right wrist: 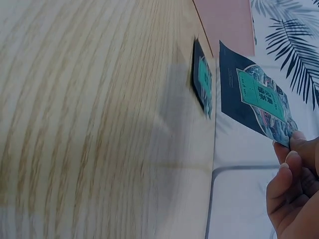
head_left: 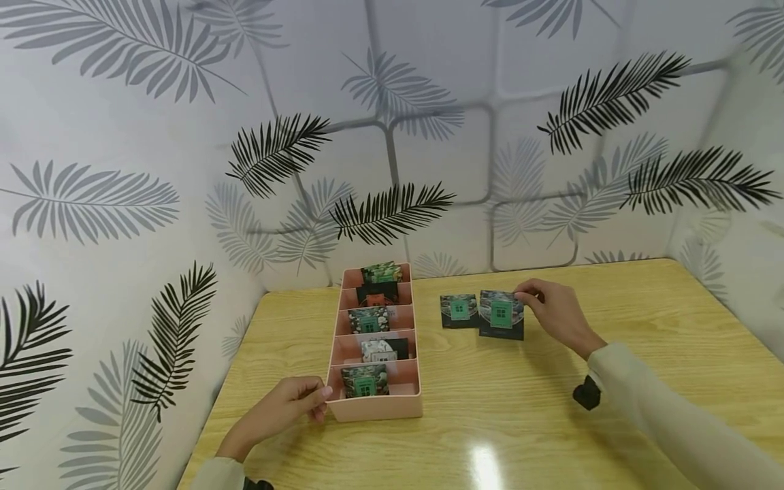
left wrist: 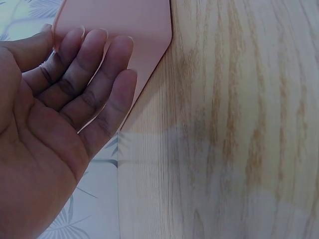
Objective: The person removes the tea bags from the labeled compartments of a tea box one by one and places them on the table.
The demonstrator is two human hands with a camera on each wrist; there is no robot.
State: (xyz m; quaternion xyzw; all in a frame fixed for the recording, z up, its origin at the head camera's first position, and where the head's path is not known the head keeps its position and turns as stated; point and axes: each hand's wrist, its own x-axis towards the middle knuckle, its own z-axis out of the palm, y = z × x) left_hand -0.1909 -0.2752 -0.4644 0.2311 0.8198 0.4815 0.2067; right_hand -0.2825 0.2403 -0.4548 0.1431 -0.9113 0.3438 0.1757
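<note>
My right hand pinches a flat dark sachet with a green label by its edge, between thumb and fingertips. The right wrist view shows this sachet raised off the table. A similar sachet lies on the table just to its left. My left hand grips the near left corner of a pink divided box, thumb at the rim. In the left wrist view the fingers lie along the outside of the box wall.
Each of the box's compartments holds sachets: green ones at the back, a black and orange one, a floral one, a white and black one, and a green-labelled one in front. Patterned walls border the wooden table.
</note>
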